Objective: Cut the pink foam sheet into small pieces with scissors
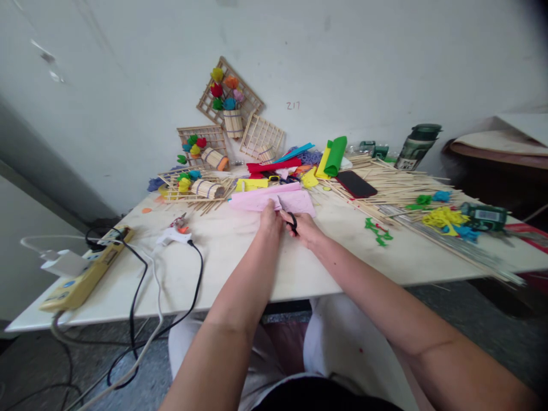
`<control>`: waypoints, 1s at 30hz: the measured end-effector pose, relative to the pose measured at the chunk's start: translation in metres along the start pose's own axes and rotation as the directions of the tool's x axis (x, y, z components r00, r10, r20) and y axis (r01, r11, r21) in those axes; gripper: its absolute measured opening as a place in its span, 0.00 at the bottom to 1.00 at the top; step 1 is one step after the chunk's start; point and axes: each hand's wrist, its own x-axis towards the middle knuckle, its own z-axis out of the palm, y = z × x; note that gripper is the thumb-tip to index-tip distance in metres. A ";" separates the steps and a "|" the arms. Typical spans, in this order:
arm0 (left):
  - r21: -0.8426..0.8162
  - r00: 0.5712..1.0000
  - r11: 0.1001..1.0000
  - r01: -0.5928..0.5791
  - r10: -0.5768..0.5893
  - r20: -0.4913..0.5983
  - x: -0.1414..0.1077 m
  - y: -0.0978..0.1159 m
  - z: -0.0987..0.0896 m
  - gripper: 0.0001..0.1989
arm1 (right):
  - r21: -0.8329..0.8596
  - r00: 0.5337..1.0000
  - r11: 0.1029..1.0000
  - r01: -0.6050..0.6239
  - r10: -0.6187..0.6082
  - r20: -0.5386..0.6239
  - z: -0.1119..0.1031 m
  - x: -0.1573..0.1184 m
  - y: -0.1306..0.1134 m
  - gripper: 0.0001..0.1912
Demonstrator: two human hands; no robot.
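Pink paper (248, 200) lies at the middle of the white table, with its near edge between my hands. My left hand (270, 218) is closed on that near edge, fingers pinched together. Black-handled scissors (291, 221) are in my right hand (305, 229), whose fingers are wrapped round the handles. The blades point away and to the left, over the pink paper beside my left fingertips. Just how far the blades are apart is too small to tell.
A glue gun (173, 235), cords and a yellow power strip (88, 271) are on the left. Stick lattices with paper flowers (223, 94) stand behind. Thin sticks (396, 177), a phone (356, 184), a bottle (417, 147) and green scraps (378, 231) are on the right.
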 end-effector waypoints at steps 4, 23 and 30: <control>0.139 0.992 0.988 -0.061 0.075 -0.100 -0.010 0.002 0.005 0.10 | 0.006 1.000 1.000 -0.002 0.002 0.014 -0.001 0.001 0.000 0.16; 0.058 0.974 0.973 0.224 -0.225 0.022 -0.030 0.008 0.002 0.19 | -0.028 0.999 0.999 -0.041 0.041 -0.008 0.000 0.001 -0.006 0.16; 0.097 0.983 0.979 0.179 -0.174 -0.057 -0.031 0.006 0.006 0.17 | -0.015 1.000 1.000 -0.022 0.022 -0.005 0.000 0.002 -0.003 0.15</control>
